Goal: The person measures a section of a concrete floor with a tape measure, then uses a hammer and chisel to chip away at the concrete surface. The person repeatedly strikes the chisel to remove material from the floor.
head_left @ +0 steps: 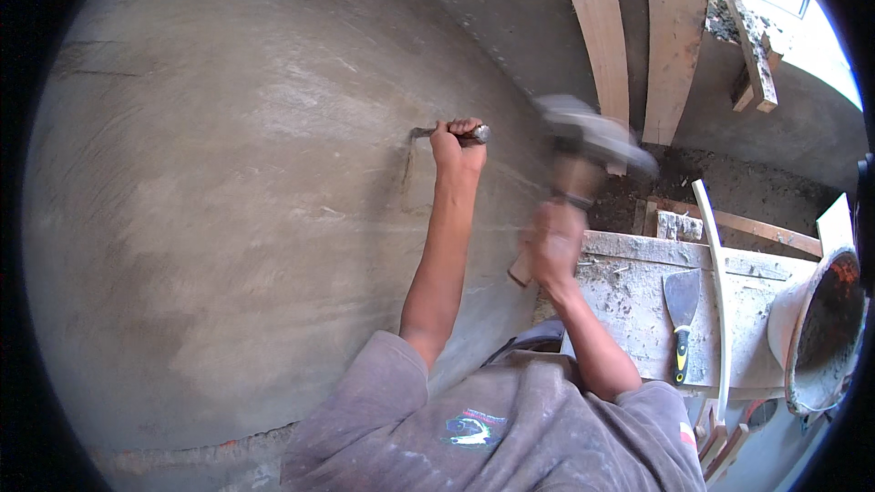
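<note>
My left hand (458,143) is closed around a short metal chisel (480,134), whose working end meets the grey plastered wall (228,191). A thin vertical groove (407,169) runs down the plaster just below that tip. To the right, my right hand (556,241) grips the wooden handle of a hammer (597,138). Motion smears the hammer's head, which is raised up and to the right of the chisel, apart from it. The butt of the handle sticks out below my right fist.
On a mortar-stained plank platform (629,310) at my right lie a putty knife (682,314) and a long pale strip (714,264). A dirty bucket (791,328) stands at its far right. Boards (673,46) lean against the adjoining wall, near a timber piece (747,36) by a bright opening.
</note>
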`<state>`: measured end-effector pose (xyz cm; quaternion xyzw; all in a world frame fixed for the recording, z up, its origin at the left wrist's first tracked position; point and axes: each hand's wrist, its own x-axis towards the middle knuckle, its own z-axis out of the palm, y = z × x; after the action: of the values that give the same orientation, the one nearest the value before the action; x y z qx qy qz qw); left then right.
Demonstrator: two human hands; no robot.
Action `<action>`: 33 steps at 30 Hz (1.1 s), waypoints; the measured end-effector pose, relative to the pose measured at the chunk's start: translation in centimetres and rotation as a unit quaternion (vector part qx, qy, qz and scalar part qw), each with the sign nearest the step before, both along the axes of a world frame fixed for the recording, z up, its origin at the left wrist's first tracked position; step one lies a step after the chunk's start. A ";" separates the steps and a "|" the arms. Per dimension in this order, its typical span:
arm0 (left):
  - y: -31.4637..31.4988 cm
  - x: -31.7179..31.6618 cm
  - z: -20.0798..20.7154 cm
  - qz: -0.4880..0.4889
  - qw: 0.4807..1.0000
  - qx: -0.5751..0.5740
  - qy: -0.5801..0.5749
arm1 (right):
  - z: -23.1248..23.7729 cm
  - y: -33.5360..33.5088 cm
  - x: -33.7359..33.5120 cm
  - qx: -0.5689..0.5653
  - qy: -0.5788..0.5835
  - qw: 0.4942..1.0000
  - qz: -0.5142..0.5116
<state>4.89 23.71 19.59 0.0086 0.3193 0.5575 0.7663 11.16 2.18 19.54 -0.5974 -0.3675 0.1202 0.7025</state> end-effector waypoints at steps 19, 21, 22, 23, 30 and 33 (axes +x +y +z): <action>0.7 -1.1 1.8 -0.002 0.997 -0.042 -0.068 | 4.4 1.0 3.4 0.095 0.104 0.984 -0.111; 0.7 -1.3 1.8 -0.031 0.999 -0.027 -0.009 | -0.3 2.2 -1.2 -0.098 0.279 0.932 0.209; 0.5 -1.5 1.6 -0.039 0.999 -0.020 -0.010 | -2.4 1.9 -2.4 -0.099 0.311 0.923 0.206; 0.7 -1.5 1.4 -0.043 0.999 -0.008 -0.015 | -3.8 1.8 -2.9 -0.097 0.337 0.913 0.207; 0.2 -2.4 -0.7 -0.020 1.000 0.003 0.008 | -2.5 -0.7 -0.1 -0.096 0.370 0.904 0.190; -0.3 -2.0 -1.7 -0.041 0.998 0.028 0.030 | -2.2 -1.1 1.1 -0.086 0.388 0.905 0.149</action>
<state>2.89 23.40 17.91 0.0596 0.3259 0.5336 0.7781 12.21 1.09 17.37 -0.5000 -0.1391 0.4772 0.7092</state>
